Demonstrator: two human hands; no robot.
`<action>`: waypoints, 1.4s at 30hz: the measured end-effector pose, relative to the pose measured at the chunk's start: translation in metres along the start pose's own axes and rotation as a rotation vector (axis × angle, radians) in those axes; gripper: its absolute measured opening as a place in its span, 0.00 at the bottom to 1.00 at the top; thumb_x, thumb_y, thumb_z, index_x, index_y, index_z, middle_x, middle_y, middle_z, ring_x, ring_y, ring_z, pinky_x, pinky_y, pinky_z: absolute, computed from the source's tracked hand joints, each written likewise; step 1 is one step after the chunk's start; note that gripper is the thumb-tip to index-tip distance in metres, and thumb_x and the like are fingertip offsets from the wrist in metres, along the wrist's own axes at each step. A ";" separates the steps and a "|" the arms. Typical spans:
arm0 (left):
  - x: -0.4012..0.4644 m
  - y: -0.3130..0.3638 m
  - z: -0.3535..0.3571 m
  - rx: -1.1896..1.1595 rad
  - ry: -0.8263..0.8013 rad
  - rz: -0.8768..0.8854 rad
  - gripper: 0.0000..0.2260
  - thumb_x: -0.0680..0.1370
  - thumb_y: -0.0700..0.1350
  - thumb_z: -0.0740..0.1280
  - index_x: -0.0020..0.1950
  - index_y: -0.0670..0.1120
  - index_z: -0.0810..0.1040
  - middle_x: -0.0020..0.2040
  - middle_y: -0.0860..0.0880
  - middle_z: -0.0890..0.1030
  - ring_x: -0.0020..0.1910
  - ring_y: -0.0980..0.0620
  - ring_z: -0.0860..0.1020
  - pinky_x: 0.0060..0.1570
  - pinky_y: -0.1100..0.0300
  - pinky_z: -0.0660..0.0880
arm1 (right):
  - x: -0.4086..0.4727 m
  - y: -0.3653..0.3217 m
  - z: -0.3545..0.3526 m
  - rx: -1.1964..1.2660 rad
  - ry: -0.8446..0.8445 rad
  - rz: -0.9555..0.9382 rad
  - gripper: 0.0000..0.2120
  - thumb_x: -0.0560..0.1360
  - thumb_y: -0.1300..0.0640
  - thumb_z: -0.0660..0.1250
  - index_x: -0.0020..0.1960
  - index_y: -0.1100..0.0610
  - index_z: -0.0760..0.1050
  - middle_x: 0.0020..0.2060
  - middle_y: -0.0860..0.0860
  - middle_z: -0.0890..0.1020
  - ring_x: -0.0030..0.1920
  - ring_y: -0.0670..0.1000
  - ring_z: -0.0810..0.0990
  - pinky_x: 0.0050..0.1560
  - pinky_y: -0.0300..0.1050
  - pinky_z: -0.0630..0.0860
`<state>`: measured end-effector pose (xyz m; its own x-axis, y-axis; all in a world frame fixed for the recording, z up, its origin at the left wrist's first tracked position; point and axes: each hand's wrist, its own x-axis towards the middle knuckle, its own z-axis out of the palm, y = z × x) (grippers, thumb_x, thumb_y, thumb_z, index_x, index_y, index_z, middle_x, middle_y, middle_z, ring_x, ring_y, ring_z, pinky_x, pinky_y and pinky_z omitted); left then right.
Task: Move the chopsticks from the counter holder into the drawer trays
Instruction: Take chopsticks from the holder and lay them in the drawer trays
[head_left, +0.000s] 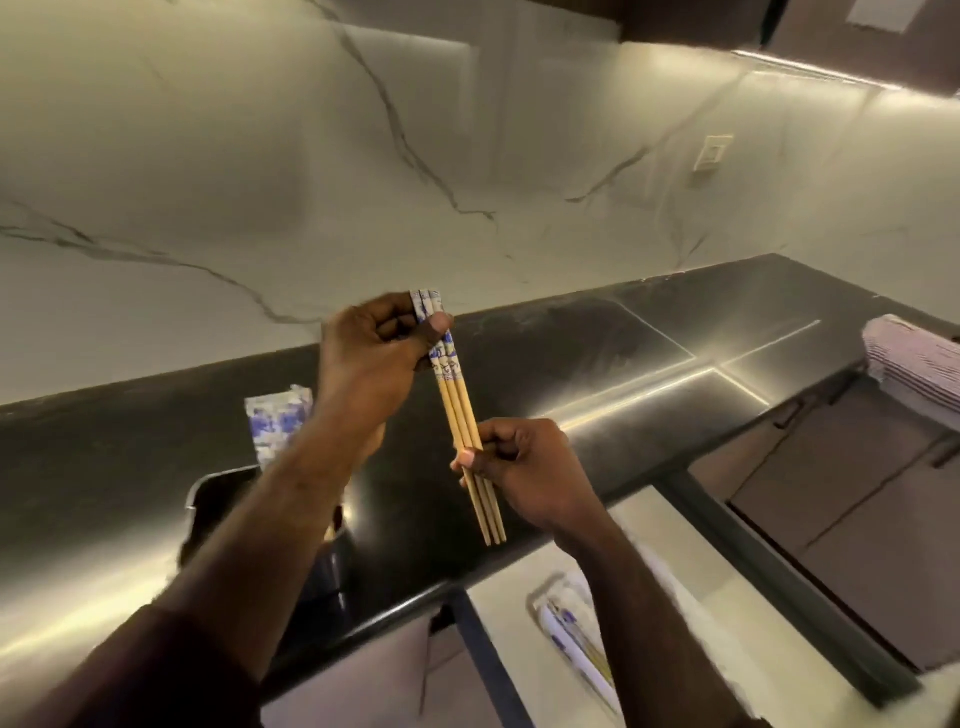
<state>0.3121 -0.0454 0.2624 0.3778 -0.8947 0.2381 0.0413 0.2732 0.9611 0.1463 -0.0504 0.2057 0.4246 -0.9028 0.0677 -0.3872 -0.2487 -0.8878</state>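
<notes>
Three wooden chopsticks (456, 402) with blue-and-white patterned tops hang in a bundle above the dark counter (597, 364). My left hand (376, 345) pinches their patterned upper ends. Lower down, my right hand (524, 465) grips the plain wooden shafts. More blue-and-white chopstick tops (278, 423) stand in a dark counter holder (218, 499), mostly hidden behind my left forearm. Below the counter edge an open drawer shows a pale tray (701, 540) with a few patterned chopsticks (574, 652) lying in it.
A marble backsplash (363, 156) with a wall socket (711, 152) rises behind the counter. A folded striped cloth (914, 364) lies at the right end. Dark cabinet fronts (857, 493) are below right. The drawer's dark rim (488, 660) juts out beneath the counter edge.
</notes>
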 end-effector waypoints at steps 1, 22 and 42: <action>-0.009 -0.014 0.020 0.008 -0.008 -0.031 0.08 0.72 0.38 0.73 0.50 0.45 0.82 0.45 0.44 0.85 0.45 0.49 0.84 0.44 0.59 0.80 | -0.012 0.015 -0.017 -0.042 -0.002 0.033 0.05 0.74 0.58 0.71 0.50 0.54 0.83 0.40 0.48 0.86 0.40 0.44 0.85 0.44 0.37 0.80; -0.200 -0.332 0.229 0.747 -0.148 -0.469 0.23 0.81 0.46 0.62 0.75 0.49 0.61 0.59 0.48 0.78 0.51 0.48 0.81 0.49 0.55 0.79 | -0.138 0.359 -0.085 -0.428 -0.165 0.557 0.09 0.72 0.53 0.68 0.38 0.58 0.78 0.38 0.55 0.83 0.43 0.57 0.80 0.38 0.40 0.64; -0.205 -0.397 0.230 1.654 -0.843 -0.242 0.22 0.82 0.50 0.55 0.75 0.44 0.62 0.76 0.43 0.64 0.76 0.42 0.58 0.74 0.42 0.45 | -0.127 0.374 -0.048 -0.722 -0.356 0.534 0.14 0.79 0.56 0.60 0.65 0.56 0.71 0.60 0.54 0.78 0.59 0.54 0.78 0.60 0.47 0.72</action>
<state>0.0056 -0.0517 -0.1357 -0.0165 -0.9144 -0.4044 -0.9999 0.0168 0.0027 -0.0922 -0.0458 -0.1132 0.2239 -0.8297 -0.5114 -0.9605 -0.0990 -0.2599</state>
